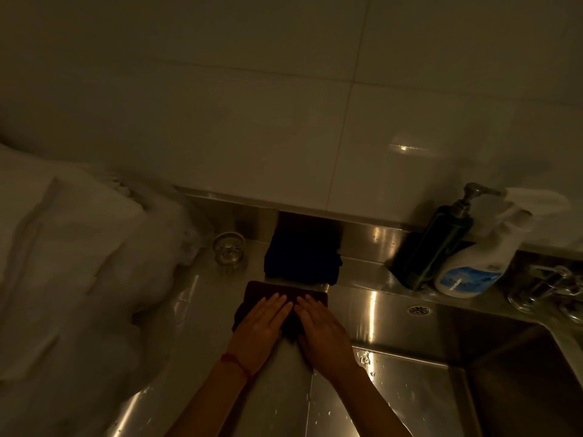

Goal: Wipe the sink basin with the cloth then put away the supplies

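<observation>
A dark brown folded cloth [258, 291] lies on the steel counter [195, 310] left of the sink basin [504, 383]. My left hand [265, 326] and my right hand [321, 329] both rest flat on it, palms down, fingers together and pointing toward the wall. Behind it, against the backsplash, lies a dark blue folded cloth [303, 257]. The scene is dim. The basin's wet rim shows water drops at lower right.
A dark pump soap bottle [438, 244] and a white spray bottle [482, 260] stand at the back right. The faucet [549, 288] sits right of them. A metal sink strainer [229, 251] rests behind left. A white plastic-covered bulk [69, 263] fills the left.
</observation>
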Tool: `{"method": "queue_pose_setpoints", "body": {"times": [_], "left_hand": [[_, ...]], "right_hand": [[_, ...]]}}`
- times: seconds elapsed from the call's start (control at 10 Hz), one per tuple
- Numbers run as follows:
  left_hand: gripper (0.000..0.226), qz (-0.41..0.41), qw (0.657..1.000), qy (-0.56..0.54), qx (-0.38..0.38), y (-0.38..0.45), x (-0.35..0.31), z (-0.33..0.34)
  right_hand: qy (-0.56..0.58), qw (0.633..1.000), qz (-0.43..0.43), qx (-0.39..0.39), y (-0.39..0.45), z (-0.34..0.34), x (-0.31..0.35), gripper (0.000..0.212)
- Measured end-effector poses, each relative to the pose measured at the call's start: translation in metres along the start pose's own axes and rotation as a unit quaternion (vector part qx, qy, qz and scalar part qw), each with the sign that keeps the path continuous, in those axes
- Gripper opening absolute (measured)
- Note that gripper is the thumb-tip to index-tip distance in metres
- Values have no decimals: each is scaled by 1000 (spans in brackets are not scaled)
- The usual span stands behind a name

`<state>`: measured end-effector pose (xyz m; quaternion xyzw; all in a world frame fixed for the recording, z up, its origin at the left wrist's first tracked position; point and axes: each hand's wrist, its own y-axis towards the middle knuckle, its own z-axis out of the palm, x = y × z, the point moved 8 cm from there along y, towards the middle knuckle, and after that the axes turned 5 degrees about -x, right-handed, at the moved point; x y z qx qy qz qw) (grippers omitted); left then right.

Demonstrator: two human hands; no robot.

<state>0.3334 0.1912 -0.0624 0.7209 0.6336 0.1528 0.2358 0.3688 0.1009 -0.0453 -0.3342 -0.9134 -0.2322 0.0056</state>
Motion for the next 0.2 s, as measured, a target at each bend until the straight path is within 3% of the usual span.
{"method": "queue_pose_setpoints", "body": {"times": [0.1,0.2], "left_hand": [[57,1,1000,-6,10,-1,-5,-6],[84,-7,999,20,40,-3,-6,-1]], "right_hand": [[23,999,27,35,-6,3,-5,56],[86,991,62,87,-15,10,-4,65]]}}
